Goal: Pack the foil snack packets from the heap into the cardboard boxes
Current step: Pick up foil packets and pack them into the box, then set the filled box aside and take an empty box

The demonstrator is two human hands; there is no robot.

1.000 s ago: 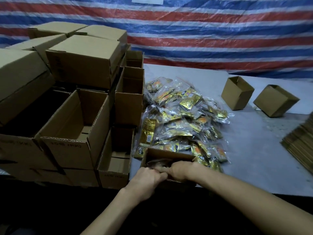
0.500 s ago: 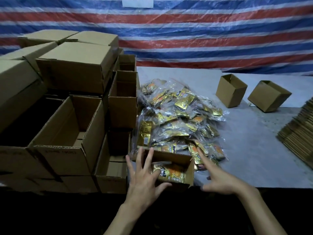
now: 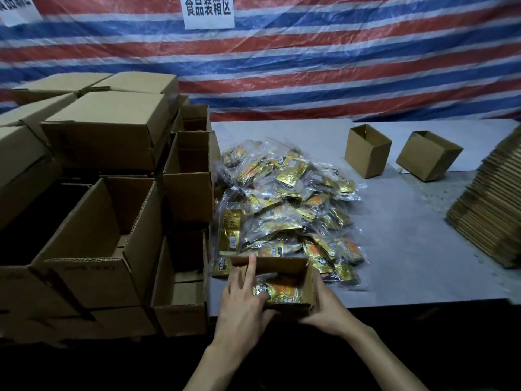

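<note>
Right hand (image 3: 327,306) grasping box (image 3: 308,280) at 3 o'clock wall. Left hand (image 3: 242,303) unclenched, fingers (image 3: 251,268) straight along 9 o'clock wall, thumb on packet (image 3: 284,292) inside. Heap (image 3: 287,204) at box's 12 o'clock.

Far beyond the left hand (image 3: 242,306) and right hand (image 3: 327,309), a shiny red, white and blue striped plastic tarpaulin (image 3: 338,74) hangs as the back wall. High above the left hand there's a white paper sign with black characters (image 3: 208,11), with another white sheet (image 3: 17,9) far up to its left. A flat grey tabletop (image 3: 408,249) runs out past the right hand to a paler white board (image 3: 315,131). The light is dim, and nearer than the hands it's dark.
</note>
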